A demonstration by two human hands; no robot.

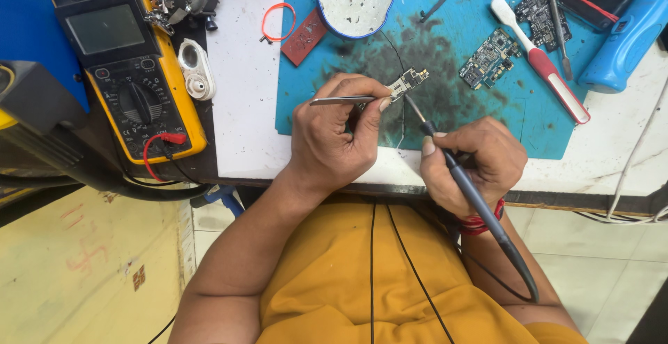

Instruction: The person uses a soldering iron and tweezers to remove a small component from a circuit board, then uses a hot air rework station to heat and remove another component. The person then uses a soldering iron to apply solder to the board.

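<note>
A yellow multimeter point(129, 66) is seen far to the left of the grips, lying on the dark bench edge with a red lead plugged in at its lower end. Just to its right a small white oval device point(195, 70) is noted, and beyond that an orange ring point(278, 21) on the white table point(243, 107).

The left hand point(334, 132) is closed around a pair of metal tweezers point(344, 100), pinched between thumb and forefinger; the tips are directed rightward and meet a small circuit board point(409, 82), which lies on the blue work mat point(452, 52) immediately right of the fingertips. Whether the board is clamped or only pressed cannot be told. Above this grip a round tin with a blue rim point(355, 0) is recorded, with a red strip point(304, 38) at its lower left.

The right hand point(476, 163) is closed in a pen hold on a dark soldering iron point(473, 194). Its tip is raised up and left of the grip, ending just beside the small circuit board; contact cannot be confirmed. The cable is trailed down past a red wristband point(480, 224).

Up and right of this grip, two further boards point(490, 59) point(539, 11), a white and red toothbrush point(543, 62) and a blue tool point(626, 34) are observed on the mat.
</note>
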